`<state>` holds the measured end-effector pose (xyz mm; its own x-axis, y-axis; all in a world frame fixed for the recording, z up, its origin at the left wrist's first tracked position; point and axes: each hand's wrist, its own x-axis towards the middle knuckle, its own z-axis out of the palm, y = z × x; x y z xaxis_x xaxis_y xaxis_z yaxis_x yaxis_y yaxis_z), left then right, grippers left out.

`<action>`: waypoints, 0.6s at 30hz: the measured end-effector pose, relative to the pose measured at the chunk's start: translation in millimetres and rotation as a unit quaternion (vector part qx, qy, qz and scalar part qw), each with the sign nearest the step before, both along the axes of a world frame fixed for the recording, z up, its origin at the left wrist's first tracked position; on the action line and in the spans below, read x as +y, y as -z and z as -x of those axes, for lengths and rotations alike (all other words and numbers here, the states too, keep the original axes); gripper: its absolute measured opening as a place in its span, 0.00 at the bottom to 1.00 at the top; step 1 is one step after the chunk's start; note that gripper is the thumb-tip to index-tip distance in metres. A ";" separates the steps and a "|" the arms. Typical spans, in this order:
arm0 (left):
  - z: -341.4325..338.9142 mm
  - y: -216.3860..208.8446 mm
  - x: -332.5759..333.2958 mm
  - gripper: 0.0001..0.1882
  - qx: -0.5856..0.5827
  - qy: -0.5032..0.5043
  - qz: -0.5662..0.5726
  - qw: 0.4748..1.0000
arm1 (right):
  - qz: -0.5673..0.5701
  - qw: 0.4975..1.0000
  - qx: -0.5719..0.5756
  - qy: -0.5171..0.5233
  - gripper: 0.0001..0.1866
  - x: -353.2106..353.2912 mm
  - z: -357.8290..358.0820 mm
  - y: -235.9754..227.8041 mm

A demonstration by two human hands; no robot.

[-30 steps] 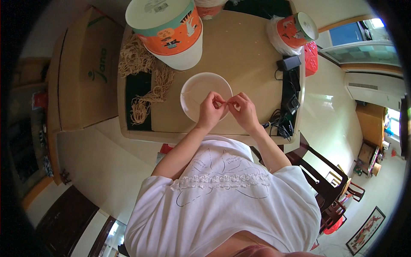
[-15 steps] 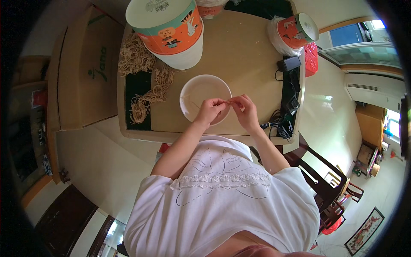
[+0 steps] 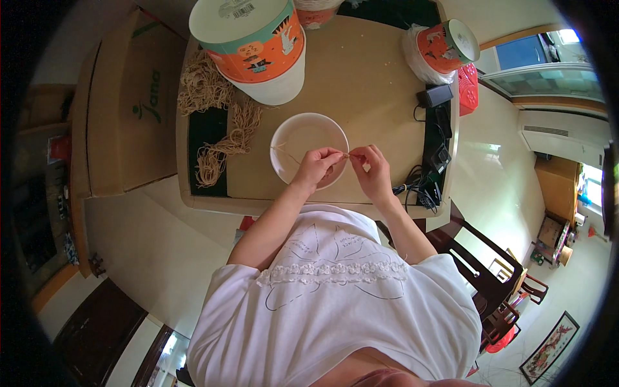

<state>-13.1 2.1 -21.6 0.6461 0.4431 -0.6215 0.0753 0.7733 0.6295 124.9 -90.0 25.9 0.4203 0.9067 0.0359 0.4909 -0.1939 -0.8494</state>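
Note:
Over the right side of a white round bowl, my left hand and my right hand meet in a pinch at the fingertips. Between them is a thin tan string, whose loose end trails left across the bowl. The knot or join at the fingertips is too small to make out. Left of the bowl lie a loose hank of tan string and a larger tangled bundle of it.
Tall stacked paper buckets with an orange and green print stand at the back left. A smaller bucket is at the back right. Black power adapters and cables line the right edge. A cardboard box stands left.
My right hand has shifted slightly down and right, its fingers curling a little more. My left hand stays nearly still. The string end in the bowl has moved a little.

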 end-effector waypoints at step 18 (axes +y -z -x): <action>-4.3 8.1 -6.9 0.06 0.059 -0.002 -0.342 0.938 | 0.038 0.999 0.012 -0.010 0.04 2.4 -1.1 2.9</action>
<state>-8.8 -4.8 -29.7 0.5880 0.7663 -0.2591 0.1744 0.1927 0.9656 126.0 -87.5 23.0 0.4019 0.9147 -0.0432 0.4746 -0.2484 -0.8444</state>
